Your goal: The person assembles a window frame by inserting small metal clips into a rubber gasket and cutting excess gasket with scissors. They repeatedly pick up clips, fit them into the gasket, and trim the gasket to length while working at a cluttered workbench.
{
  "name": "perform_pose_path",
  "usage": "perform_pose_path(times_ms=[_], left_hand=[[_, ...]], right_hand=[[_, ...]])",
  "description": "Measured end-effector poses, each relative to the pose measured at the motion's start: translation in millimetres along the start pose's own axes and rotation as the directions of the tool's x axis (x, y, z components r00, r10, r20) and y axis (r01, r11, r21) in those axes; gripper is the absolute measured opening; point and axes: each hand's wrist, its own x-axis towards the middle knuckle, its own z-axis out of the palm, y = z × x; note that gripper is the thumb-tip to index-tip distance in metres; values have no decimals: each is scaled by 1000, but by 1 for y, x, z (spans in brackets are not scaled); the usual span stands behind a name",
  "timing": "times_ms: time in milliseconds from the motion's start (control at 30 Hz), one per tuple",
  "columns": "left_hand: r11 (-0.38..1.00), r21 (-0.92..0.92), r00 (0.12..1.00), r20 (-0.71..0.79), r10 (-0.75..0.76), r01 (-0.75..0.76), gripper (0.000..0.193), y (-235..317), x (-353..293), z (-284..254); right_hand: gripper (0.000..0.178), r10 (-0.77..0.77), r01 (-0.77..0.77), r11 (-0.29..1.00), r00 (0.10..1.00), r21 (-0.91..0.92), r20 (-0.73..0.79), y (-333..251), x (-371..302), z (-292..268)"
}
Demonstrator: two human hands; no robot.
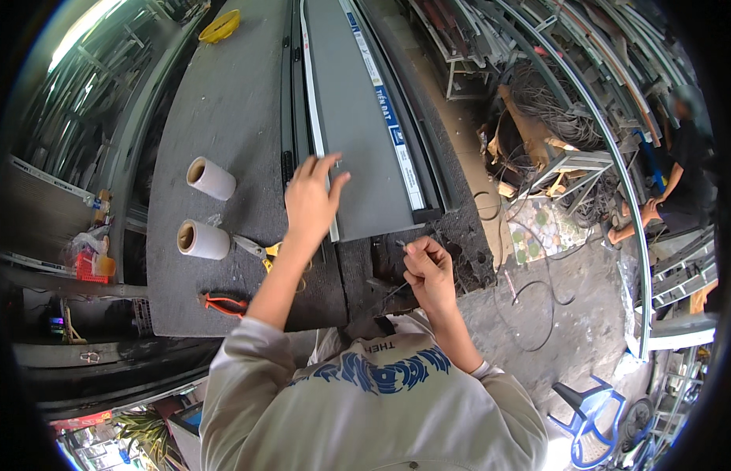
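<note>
A long grey panel [358,149] with dark framing lies lengthwise on the bench, with white strips along its sides. My left hand [309,204] is at the panel's left strip near the close end, fingers spread, gripping nothing that I can see. Just past the panel's near end, my right hand [430,271] is pinched closed. A tiny grey tip shows at its fingertips and a thin strand seems to trail below; what it holds is too small to name. Scissors with yellow handles [254,248] lie left of my left forearm. Orange-handled pliers [222,304] rest nearer to me.
Two rolls of clear film [212,180] lie on the dark bench [185,290]. A yellow basket [219,27] sits at its far left. Metal profiles [601,47] fill racks on both sides. Cables [550,337] cross the right floor. Another person [676,173] sits far right, near a blue chair [592,424].
</note>
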Motion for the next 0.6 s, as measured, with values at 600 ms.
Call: perform_pose_path(times_ms=[600], left_hand=[[966, -193, 982, 108, -153, 172, 21, -32, 36, 18]], right_hand=[[16, 42, -42, 999, 999, 3, 33, 0, 4, -3]])
